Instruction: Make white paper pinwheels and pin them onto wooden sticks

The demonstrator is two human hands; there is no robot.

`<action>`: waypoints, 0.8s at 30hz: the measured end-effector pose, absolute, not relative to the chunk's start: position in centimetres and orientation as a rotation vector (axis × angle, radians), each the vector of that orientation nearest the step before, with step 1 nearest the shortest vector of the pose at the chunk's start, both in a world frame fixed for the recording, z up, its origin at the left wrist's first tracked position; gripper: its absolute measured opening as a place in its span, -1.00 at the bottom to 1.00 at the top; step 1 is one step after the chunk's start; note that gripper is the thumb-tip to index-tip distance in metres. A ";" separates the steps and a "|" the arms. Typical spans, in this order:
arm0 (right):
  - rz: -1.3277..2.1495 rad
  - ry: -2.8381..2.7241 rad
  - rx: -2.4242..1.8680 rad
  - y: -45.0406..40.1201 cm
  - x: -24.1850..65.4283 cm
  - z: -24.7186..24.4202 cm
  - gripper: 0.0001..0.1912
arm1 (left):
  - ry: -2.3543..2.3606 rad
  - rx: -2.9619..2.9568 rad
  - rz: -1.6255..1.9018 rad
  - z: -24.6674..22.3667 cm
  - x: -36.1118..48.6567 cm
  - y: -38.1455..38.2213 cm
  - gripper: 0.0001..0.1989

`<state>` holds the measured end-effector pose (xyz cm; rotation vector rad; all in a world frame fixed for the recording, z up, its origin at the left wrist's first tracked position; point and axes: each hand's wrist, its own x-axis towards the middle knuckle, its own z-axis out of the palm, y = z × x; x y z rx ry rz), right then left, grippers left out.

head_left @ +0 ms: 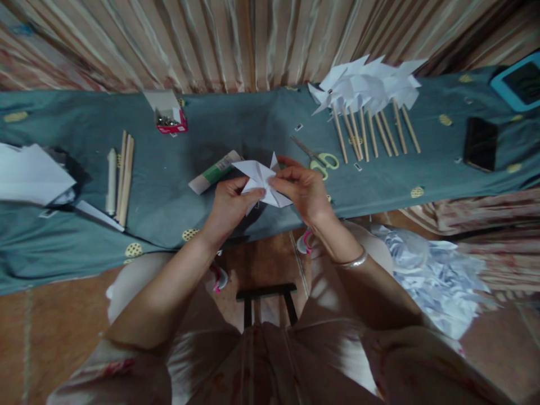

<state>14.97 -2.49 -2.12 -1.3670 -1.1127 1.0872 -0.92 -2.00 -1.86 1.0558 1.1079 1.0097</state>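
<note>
1. Shirt front was seen nearest.
2. Folded paper was pinched between fingers of left hand and right hand, above green cloth.
3. Folds were apparently being gathered; steady central pressure was needed next.

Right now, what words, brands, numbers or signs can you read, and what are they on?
No text here is readable.
Red box: pale marks on its front, too small to read.
Green-labelled tube: possible print, too blurred to read.
Small white rectangles on the tablecloth: dark marks, too small to tell whether they are text.
</note>
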 end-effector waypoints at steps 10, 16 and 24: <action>0.960 -1.233 -1.406 -2.6 15.1 -1.5 -0.90 | 1.088 1.014 0.987 -2.0 -1.0 -2.1 -0.82; 0.890 -1.307 -1.417 -2.7 15.1 -1.8 -0.91 | 1.072 0.953 0.993 -1.7 -0.8 -2.2 -0.81; 0.782 -1.359 -1.445 -2.9 14.9 -1.7 -0.90 | 1.041 0.875 0.998 -1.7 -0.6 -2.2 -0.78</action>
